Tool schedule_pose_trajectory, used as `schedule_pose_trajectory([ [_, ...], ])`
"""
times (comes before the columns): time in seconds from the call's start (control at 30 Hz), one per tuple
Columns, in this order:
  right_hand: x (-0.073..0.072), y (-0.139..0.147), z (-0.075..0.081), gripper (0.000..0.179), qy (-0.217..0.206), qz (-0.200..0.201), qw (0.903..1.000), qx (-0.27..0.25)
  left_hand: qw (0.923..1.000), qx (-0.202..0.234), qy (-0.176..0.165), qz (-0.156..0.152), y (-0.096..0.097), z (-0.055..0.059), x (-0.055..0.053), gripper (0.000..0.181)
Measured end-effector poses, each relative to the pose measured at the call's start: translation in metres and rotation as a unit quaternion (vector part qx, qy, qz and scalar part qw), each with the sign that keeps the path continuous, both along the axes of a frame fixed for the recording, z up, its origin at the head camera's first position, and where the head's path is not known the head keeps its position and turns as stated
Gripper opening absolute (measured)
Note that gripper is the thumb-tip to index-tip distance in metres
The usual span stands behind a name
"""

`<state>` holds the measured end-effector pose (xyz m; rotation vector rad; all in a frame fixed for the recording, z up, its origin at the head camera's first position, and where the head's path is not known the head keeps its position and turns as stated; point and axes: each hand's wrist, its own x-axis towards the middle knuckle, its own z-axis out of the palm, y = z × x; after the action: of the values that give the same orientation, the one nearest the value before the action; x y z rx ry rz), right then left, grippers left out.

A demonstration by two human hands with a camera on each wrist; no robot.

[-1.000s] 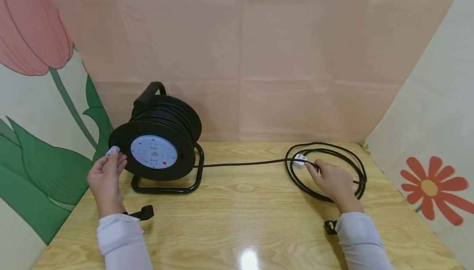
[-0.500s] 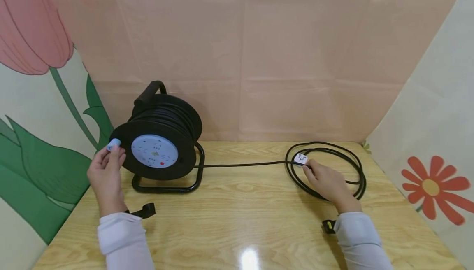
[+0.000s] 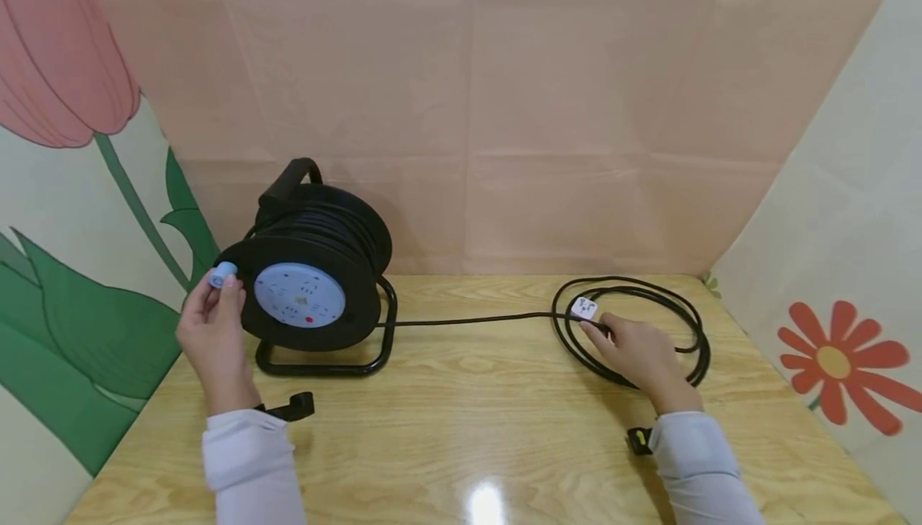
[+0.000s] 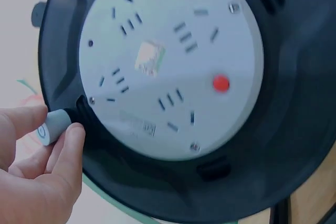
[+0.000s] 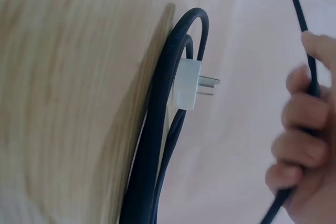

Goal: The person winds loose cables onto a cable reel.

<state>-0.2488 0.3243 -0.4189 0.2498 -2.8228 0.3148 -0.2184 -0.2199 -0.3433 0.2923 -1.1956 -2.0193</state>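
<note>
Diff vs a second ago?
Left hand raised the knob slightly, turning the socket panel clockwise in the head view. White plug tilted a bit. Nothing newly gripped or released; right hand still holds the black cable. Reel stand unmoved.

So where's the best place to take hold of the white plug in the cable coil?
Probably by opposite sides of the body of the white plug, coming from above: its prongs point up, away from the tabletop, so the grip should straddle them. The coil lies around it, which likely makes a low sideways approach awkward.
</note>
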Motion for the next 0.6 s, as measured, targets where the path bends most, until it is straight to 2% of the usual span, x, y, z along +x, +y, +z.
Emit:
schedule_pose_trajectory([
  [0.1,0.000,-0.001,-0.001,0.036,-0.011,0.034,0.9992,-0.017,0.9999,-0.013,0.002,0.002,0.006,0.005,0.000,0.039],
  [0.17,0.000,-0.001,-0.002,0.031,-0.011,0.042,0.9987,-0.025,0.9998,-0.021,0.006,0.003,0.010,0.007,0.000,0.038],
  [0.3,0.002,-0.002,-0.003,0.039,0.044,0.008,0.9990,-0.001,0.9990,-0.044,0.011,0.004,0.017,0.009,-0.002,0.037],
  [0.43,0.004,-0.003,-0.004,0.052,0.117,-0.027,0.9925,0.025,0.9982,-0.059,0.004,0.001,0.021,0.011,-0.003,0.037],
  [0.5,0.004,-0.003,-0.004,0.051,0.126,-0.022,0.9914,0.024,0.9979,-0.064,0.001,-0.001,0.023,0.011,-0.003,0.037],
  [0.6,0.002,-0.006,-0.006,0.045,0.103,-0.013,0.9944,0.019,0.9965,-0.083,-0.003,0.009,0.025,0.011,-0.005,0.037],
])
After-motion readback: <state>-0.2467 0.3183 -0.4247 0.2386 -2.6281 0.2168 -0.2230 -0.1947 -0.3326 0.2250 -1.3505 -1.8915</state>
